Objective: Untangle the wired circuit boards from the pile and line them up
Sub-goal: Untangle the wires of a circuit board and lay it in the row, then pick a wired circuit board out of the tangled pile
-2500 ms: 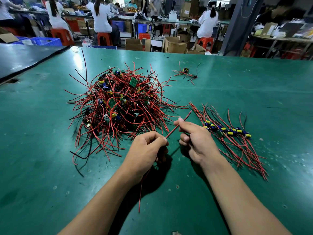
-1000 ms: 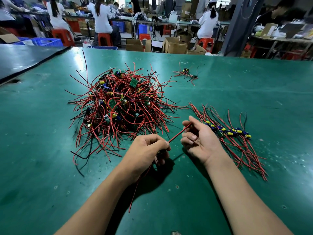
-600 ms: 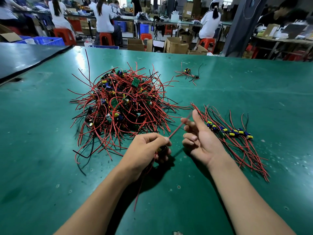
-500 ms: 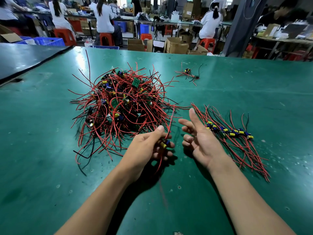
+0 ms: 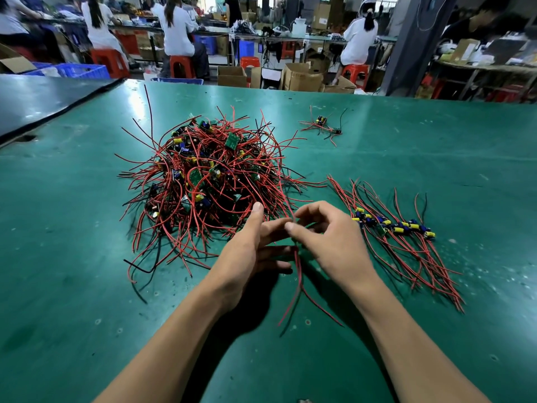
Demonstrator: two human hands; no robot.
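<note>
"Hands first, please. What are they doing?"

"Right hand [image 5: 328, 239] pinches a few red leads [image 5: 296, 274] between thumb and forefinger. Left hand [image 5: 250, 254] lies flat with the fingers straight and the thumb up, fingertips against the same leads. I can't see the board on those leads; the hands hide it."

"Where do the leads run?"

"Their tails hang toward six o'clock onto the counter [image 5: 87, 257]. One lead rises toward twelve, over the edge of the pile [image 5: 215, 181], which sits at eleven o'clock. I can't tell whether it is snagged there."

"So which step is this?"

"I judge one unit is about free and its leads are being straightened. The row [image 5: 392, 228] of finished units lies at three o'clock, just beside my right hand. A stray unit [image 5: 321, 123] sits well apart at one o'clock."

"And next?"

"I'd keep the pinch, draw that top lead clear of the pile, then carry the unit to three o'clock. It should go down parallel at the row's near end, with its board level with the others."
</note>
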